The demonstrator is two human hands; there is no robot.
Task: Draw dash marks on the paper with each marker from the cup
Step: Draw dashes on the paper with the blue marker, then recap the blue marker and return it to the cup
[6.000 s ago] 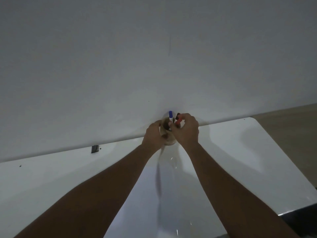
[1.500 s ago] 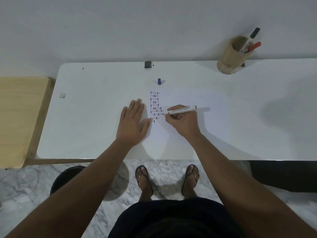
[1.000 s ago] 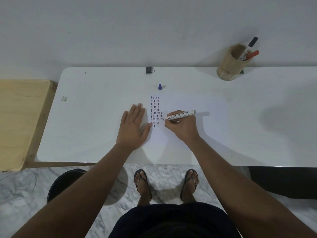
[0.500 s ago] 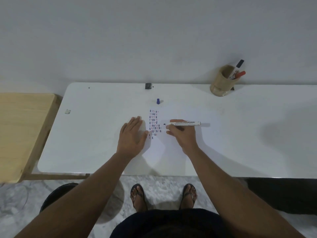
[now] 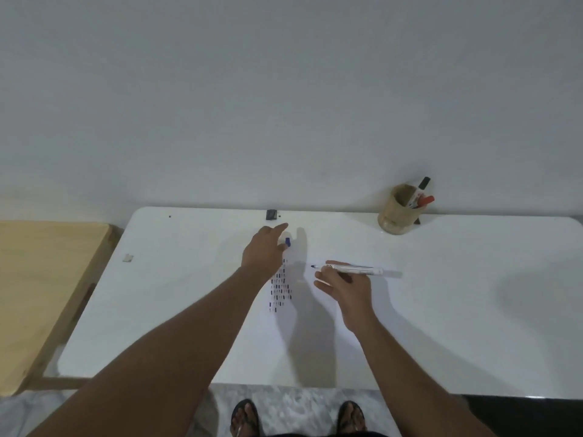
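Note:
My right hand (image 5: 345, 287) holds an uncapped blue marker (image 5: 356, 269) level above the white paper (image 5: 303, 313), tip pointing left. Rows of small dash marks (image 5: 280, 287) run down the paper. My left hand (image 5: 263, 249) reaches past the marks to the small blue cap (image 5: 287, 241) standing on the table; its fingers are spread and at the cap, and whether they grip it cannot be told. A tan cup (image 5: 398, 210) at the back right holds a black-capped marker (image 5: 421, 186) and a red-capped marker (image 5: 426, 200).
The white table (image 5: 473, 294) stands against a grey wall. A small black object (image 5: 271, 214) sits at the back edge, a bit of paper scrap (image 5: 127, 258) at the left. A wooden table (image 5: 38, 279) adjoins on the left. My sandalled feet (image 5: 246, 417) are on marble floor.
My left hand left the paper and reached forward to the blue cap. My right hand lifted the marker off the dash marks and shifted right. The view tilted up.

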